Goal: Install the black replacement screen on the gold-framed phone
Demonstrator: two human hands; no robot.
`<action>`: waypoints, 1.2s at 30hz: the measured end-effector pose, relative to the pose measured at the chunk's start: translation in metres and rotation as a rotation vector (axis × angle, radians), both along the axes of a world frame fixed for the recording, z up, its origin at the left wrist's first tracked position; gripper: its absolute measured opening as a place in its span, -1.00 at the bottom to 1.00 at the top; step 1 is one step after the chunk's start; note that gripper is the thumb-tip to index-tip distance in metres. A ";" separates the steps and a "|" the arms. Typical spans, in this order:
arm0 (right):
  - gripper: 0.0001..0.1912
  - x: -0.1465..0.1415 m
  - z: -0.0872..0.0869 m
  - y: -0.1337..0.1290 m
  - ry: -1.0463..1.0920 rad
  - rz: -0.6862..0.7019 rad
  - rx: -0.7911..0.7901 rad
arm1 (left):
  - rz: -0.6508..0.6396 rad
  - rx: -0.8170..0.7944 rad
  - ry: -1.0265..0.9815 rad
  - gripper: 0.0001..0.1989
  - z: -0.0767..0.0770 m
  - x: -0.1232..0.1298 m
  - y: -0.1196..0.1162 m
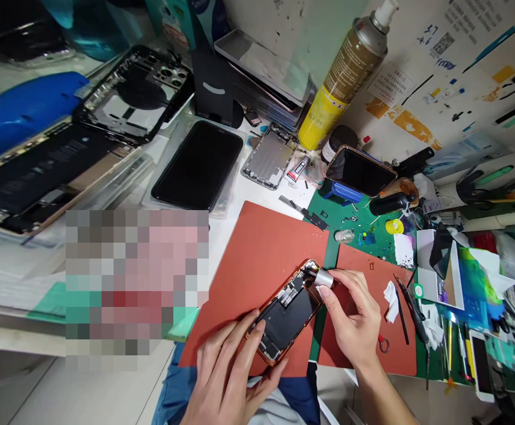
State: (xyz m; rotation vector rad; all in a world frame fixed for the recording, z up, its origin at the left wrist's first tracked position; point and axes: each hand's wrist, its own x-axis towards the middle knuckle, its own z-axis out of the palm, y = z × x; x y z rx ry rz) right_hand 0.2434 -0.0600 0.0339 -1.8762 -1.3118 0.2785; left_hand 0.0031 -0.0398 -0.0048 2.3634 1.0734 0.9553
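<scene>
Pale wall (399,35) was noted at the back, covered with printed text, handwriting and ragged orange patches. Light floor tiles (84,383) were seen below the white bench (225,231). To the right the bench was overlaid by a green mat (341,215), strewn with tiny parts; two smooth, matte, brick-red mats (266,248) were laid side by side, a strip of green left visible between them.

Over the larger red mat, near its right edge, an opened phone (286,323) was held aslant: rounded corners, thin orange-toned rim, flat black slab inside, silvery plates toward the upper end. Whether it was raised clear of the mat could not be told. It was gripped by the left hand (231,366), fingers laid along the left side, thumb set at the lower right. By the fingers of the right hand (355,313), a short, smooth silver cylinder (323,278) was pinched at the phone's upper right corner.

Farther back, a glossy dark-screened phone (198,165) was set on clear plastic. A tall metallic spray can (344,77), yellow toward its base, was stood near a small glue tube (299,169). On the smaller red mat, crumpled white tissue (390,301) was found beside slender dark tools (411,307). At far left, a curved blue object (22,109) was noted, its surface glossy.
</scene>
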 end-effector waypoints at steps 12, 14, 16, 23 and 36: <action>-0.75 -0.004 -0.004 -0.002 -0.021 0.022 0.012 | -0.005 -0.021 -0.005 -0.13 0.000 -0.001 -0.001; -0.74 -0.004 -0.004 -0.002 -0.021 0.029 0.012 | -0.011 -0.032 -0.006 -0.12 0.001 -0.001 -0.001; -0.74 -0.004 -0.003 -0.001 -0.025 0.031 0.011 | -0.016 -0.042 -0.003 -0.12 0.002 -0.002 -0.001; -0.77 -0.004 -0.003 -0.001 -0.063 0.044 0.015 | -0.005 -0.049 -0.033 -0.22 0.001 0.000 0.001; -0.70 -0.004 -0.003 0.002 -0.146 0.069 0.063 | -0.006 -0.049 -0.056 -0.29 0.004 0.002 0.000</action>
